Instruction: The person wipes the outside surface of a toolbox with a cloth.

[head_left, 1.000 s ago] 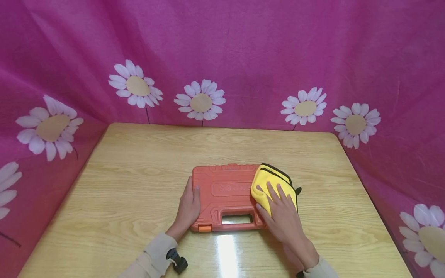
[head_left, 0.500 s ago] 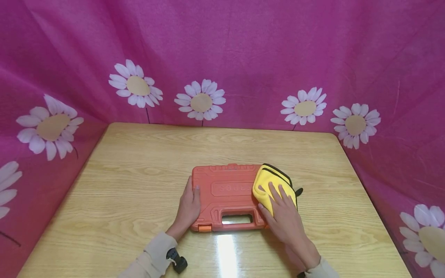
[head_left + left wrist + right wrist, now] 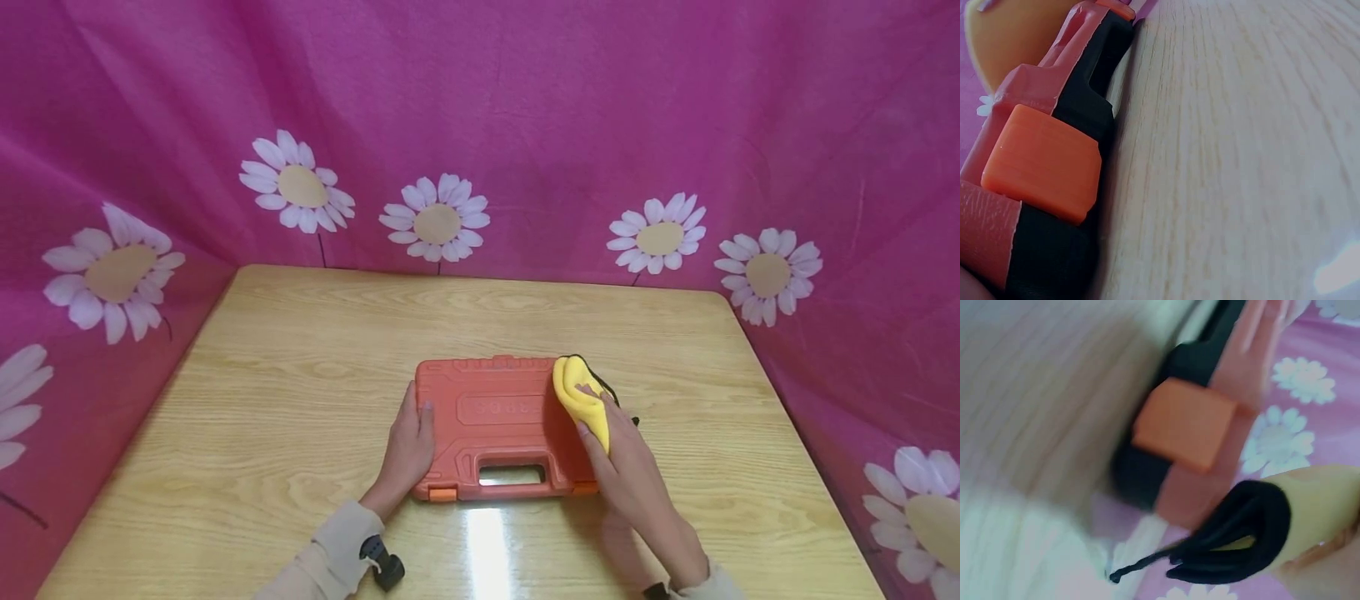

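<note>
A red plastic tool case (image 3: 495,383) with raised lettering and a carrying handle lies flat on the table, its handle side facing me. My left hand (image 3: 405,446) grips its left edge, the thumb on the lid. My right hand (image 3: 637,479) holds a folded yellow cleaning cloth (image 3: 577,396) with black edging at the case's right end. The cloth is bunched up under the fingers. An orange latch (image 3: 1047,162) fills much of the left wrist view. In the right wrist view the other latch (image 3: 1185,422) shows just beyond the cloth's black edge and loose cord.
The wooden table (image 3: 300,358) stretches out behind and to both sides of the case. A magenta curtain (image 3: 525,108) with white daisies hangs around its back and sides. Light glares off the tabletop (image 3: 487,550) in front of the handle.
My right hand has shifted a little to the right and turned onto its side, folding the cloth narrower. More of the case's right end and its latch now show. My left hand stays put.
</note>
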The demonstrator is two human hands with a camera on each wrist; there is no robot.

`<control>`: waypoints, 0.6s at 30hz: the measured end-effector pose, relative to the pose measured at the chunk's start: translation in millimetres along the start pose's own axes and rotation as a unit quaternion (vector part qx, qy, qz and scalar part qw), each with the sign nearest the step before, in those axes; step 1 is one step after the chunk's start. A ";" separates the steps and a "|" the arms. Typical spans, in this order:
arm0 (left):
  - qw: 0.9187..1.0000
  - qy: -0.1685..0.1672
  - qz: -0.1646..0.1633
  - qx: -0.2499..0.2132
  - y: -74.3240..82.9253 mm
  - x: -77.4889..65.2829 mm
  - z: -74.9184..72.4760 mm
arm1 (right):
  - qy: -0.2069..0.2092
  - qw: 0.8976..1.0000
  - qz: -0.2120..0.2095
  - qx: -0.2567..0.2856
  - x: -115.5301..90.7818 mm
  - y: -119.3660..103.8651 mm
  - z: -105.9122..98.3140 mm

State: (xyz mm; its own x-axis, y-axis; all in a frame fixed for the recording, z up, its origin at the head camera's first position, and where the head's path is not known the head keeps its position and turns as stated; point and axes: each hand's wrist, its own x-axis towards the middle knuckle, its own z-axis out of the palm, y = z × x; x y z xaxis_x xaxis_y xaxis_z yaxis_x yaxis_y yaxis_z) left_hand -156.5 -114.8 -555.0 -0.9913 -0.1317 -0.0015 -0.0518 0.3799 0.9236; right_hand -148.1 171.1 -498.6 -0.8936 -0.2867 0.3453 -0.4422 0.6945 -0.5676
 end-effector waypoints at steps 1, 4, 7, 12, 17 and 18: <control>1.000 0.000 0.000 0.001 0.1 0.0 -0.3 | -0.005 1.000 -0.004 0.013 0.0 -4.8 0.9; 1.000 0.002 0.001 0.005 -0.3 0.0 -0.9 | -0.038 0.997 -0.012 0.063 -1.1 -20.3 8.2; 1.000 0.002 -0.006 0.008 -1.0 -0.2 -0.8 | -0.085 0.990 -0.024 0.107 -3.3 -34.1 21.4; 1.000 0.002 -0.010 0.011 -3.1 0.2 -0.3 | -0.174 0.974 -0.076 0.125 -9.2 -51.4 43.3; 1.000 0.001 0.015 0.011 -5.3 -0.5 -1.6 | -0.245 0.954 -0.162 0.058 -17.2 -60.4 55.9; 1.000 -0.001 0.021 0.003 -5.3 -1.0 -2.0 | -0.254 0.949 -0.183 0.033 -19.3 -61.2 57.7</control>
State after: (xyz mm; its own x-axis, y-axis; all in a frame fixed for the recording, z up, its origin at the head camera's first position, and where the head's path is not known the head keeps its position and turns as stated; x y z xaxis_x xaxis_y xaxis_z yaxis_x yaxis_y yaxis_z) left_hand -155.0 -118.5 -559.1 -0.9928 -0.1138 0.0364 -0.0109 0.3903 0.9206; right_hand -108.2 96.0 -513.7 -0.5928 -0.7943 0.1327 -0.7192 0.4480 -0.5311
